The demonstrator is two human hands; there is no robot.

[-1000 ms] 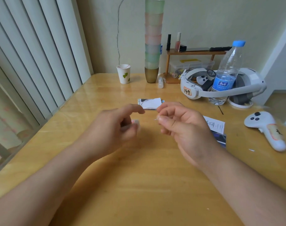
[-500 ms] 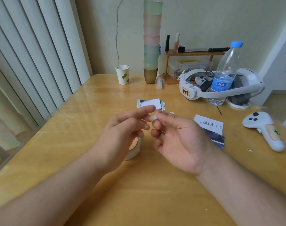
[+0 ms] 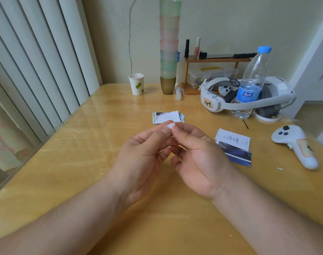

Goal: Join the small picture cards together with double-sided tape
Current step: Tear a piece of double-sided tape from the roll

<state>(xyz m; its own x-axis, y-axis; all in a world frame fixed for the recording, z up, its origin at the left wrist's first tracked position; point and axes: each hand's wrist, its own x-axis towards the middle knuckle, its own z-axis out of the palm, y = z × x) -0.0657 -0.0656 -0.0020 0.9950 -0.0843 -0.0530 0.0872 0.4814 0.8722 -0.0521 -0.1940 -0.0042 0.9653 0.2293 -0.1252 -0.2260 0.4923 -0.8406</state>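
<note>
Above the wooden table (image 3: 83, 162), my left hand (image 3: 138, 159) and right hand (image 3: 199, 157) pinch a small white tape piece (image 3: 169, 125); best peel slowly, keeping the adhesive clean.

We see soft, even daylight entering through the vertical blinds (image 3: 37, 57) left of the fingers, which lays a pale glare on the glossy wooden table (image 3: 94, 126) left of and beyond them. Under the left hand (image 3: 138, 162) and right hand (image 3: 199, 161), nearer us than the fingertips, the shadows are faint and diffuse. The wide lens bends the blinds and the table's edges toward the frame borders, and the forearms closest to us look slightly soft while things beyond the fingers stay fairly sharp.
</note>
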